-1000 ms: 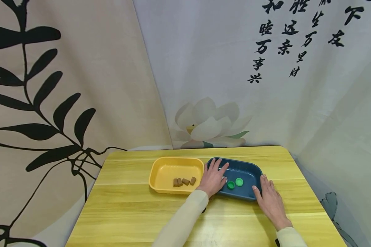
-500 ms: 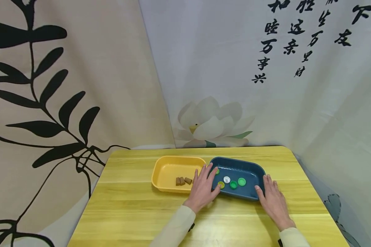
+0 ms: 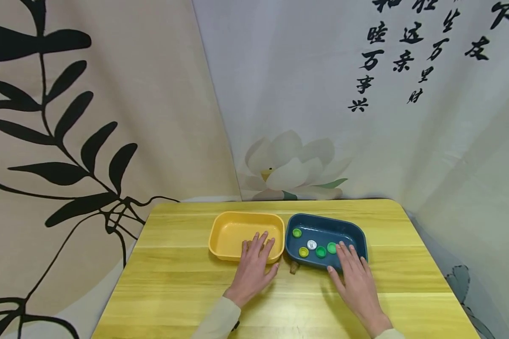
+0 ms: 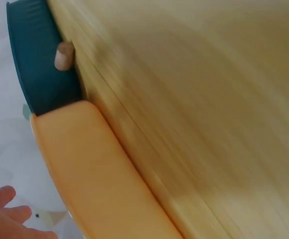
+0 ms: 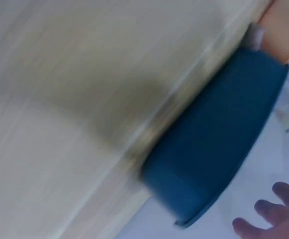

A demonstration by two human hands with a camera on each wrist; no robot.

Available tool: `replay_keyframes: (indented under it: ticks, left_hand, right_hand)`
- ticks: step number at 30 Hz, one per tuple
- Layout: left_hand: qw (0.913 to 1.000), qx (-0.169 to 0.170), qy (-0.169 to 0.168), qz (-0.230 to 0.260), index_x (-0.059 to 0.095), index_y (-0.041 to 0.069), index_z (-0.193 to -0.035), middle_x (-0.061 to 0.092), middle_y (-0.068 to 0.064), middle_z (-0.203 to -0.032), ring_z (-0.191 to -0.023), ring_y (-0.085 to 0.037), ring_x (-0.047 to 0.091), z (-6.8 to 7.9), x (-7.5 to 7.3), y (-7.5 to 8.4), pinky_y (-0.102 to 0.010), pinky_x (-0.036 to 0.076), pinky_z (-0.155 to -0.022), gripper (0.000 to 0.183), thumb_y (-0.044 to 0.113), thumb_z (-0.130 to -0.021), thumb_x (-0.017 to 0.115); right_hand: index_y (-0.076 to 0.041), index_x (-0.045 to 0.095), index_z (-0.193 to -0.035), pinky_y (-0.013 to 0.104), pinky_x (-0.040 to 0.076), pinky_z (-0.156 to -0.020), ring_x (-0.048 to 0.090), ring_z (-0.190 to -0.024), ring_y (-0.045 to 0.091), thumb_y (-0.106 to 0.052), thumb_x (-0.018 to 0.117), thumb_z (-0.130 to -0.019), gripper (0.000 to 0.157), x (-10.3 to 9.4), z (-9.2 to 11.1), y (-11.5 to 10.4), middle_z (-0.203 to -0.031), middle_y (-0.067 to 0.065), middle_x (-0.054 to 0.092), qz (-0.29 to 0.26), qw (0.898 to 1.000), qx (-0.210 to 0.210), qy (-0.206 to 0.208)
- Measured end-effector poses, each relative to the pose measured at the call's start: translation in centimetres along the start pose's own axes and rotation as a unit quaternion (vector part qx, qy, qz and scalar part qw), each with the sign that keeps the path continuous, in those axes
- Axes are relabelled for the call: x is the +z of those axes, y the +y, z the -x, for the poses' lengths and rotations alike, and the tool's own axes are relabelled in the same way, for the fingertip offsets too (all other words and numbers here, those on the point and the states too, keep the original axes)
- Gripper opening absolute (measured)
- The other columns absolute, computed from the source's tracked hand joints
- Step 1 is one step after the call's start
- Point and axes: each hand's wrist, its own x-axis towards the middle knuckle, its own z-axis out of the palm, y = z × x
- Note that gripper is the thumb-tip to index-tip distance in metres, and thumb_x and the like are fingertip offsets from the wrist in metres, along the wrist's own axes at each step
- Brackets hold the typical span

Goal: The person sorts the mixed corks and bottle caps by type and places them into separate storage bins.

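My left hand (image 3: 254, 268), fingers spread and straight, overlaps the front of the yellow tray (image 3: 229, 230) in the head view. Brown cork-like pieces in that tray are mostly hidden behind it. My right hand (image 3: 356, 282) lies over the front right corner of the blue tray (image 3: 328, 228), its fingers extended. Several bottle caps are in the blue tray: a yellow cap (image 3: 303, 252), a white cap (image 3: 311, 245) and green caps (image 3: 321, 252). One brown cork-like piece (image 3: 294, 267) is on the table against the blue tray's front wall, near the gap between the trays.
Both trays stand side by side toward the back of the wooden table (image 3: 195, 301). Behind the table hangs a printed cloth (image 3: 280, 94) with leaves, a flower and writing.
My left hand has moved left from the blue tray to the yellow one, uncovering the caps. My right hand has shifted slightly left over the blue tray's corner.
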Motion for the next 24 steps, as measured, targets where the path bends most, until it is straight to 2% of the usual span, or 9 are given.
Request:
replay_keyframes:
  ticks: [3,6,7,9,11,14,19,24]
  left_hand:
    - [0.9999,-0.005,0.010,-0.002,0.052,0.015,-0.150,0.039,-0.012,-0.163,-0.151,-0.038,0.034,1.0,-0.8,-0.9,-0.068,0.030,-0.116,0.064,0.038,-0.094,0.073]
    - [0.9996,-0.014,0.020,-0.009,0.054,0.014,-0.147,0.040,-0.013,-0.162,-0.150,-0.039,0.035,1.9,-1.3,-1.7,-0.069,0.031,-0.115,0.063,0.038,-0.093,0.074]
    - [0.9995,-0.019,0.021,-0.012,0.053,0.014,-0.148,0.040,-0.013,-0.162,-0.150,-0.039,0.034,2.2,-1.5,-2.0,-0.069,0.030,-0.114,0.063,0.038,-0.093,0.073]
    - [0.9992,-0.029,0.023,-0.014,0.054,0.012,-0.148,0.039,-0.014,-0.162,-0.150,-0.039,0.034,2.8,-1.8,-2.4,-0.070,0.030,-0.114,0.064,0.039,-0.093,0.073]
    - [0.9989,-0.040,0.020,-0.014,0.052,0.012,-0.150,0.038,-0.014,-0.163,-0.151,-0.039,0.032,3.4,-2.0,-2.8,-0.070,0.029,-0.115,0.065,0.040,-0.094,0.071]
    - [0.9981,-0.057,0.022,-0.007,0.049,0.011,-0.152,0.036,-0.014,-0.164,-0.152,-0.039,0.030,4.1,-2.3,-3.3,-0.069,0.027,-0.116,0.067,0.041,-0.095,0.068]
    - [0.9963,-0.080,0.032,0.000,0.047,0.009,-0.153,0.034,-0.015,-0.165,-0.152,-0.039,0.028,5.0,-2.7,-4.1,-0.070,0.026,-0.116,0.068,0.040,-0.097,0.066]
    - [0.9948,-0.091,0.046,0.004,0.045,0.007,-0.154,0.033,-0.018,-0.165,-0.152,-0.042,0.029,4.9,-3.3,-4.8,-0.071,0.024,-0.116,0.068,0.039,-0.098,0.065]
  right_hand:
    - [-0.003,0.054,-0.149,0.045,0.024,-0.125,0.048,-0.139,0.043,-0.035,0.067,-0.100,0.060,0.2,0.2,-1.6,-0.153,0.016,0.052,-0.020,0.998,-0.050,0.036]
    - [-0.002,0.058,-0.145,0.026,0.012,-0.125,0.054,-0.134,0.041,-0.040,0.058,-0.105,0.054,0.8,0.4,-2.9,-0.149,0.014,0.057,-0.048,0.991,-0.101,0.066]
    - [-0.003,0.059,-0.144,0.023,0.012,-0.124,0.055,-0.132,0.040,-0.042,0.053,-0.107,0.054,1.1,0.4,-3.3,-0.148,0.013,0.058,-0.056,0.989,-0.115,0.071]
    - [-0.003,0.061,-0.142,0.027,0.025,-0.122,0.058,-0.130,0.038,-0.045,0.047,-0.109,0.055,1.7,0.5,-4.2,-0.146,0.013,0.061,-0.065,0.986,-0.136,0.073]
    - [-0.005,0.062,-0.142,0.036,0.040,-0.114,0.060,-0.127,0.037,-0.046,0.045,-0.110,0.055,2.4,0.6,-4.9,-0.144,0.013,0.062,-0.062,0.984,-0.152,0.062]
    - [-0.006,0.063,-0.141,0.053,0.052,-0.098,0.061,-0.126,0.037,-0.040,0.056,-0.106,0.049,3.4,0.8,-5.8,-0.142,0.014,0.063,-0.056,0.984,-0.165,0.027]
    - [-0.012,0.063,-0.141,0.061,0.052,-0.096,0.058,-0.131,0.038,-0.030,0.073,-0.095,0.050,4.5,0.7,-7.0,-0.147,0.011,0.059,-0.051,0.987,-0.141,-0.058]
    - [-0.013,0.059,-0.146,0.061,0.048,-0.102,0.051,-0.137,0.036,-0.037,0.068,-0.100,0.053,5.0,0.3,-7.3,-0.156,0.008,0.051,-0.029,0.985,-0.095,-0.142]
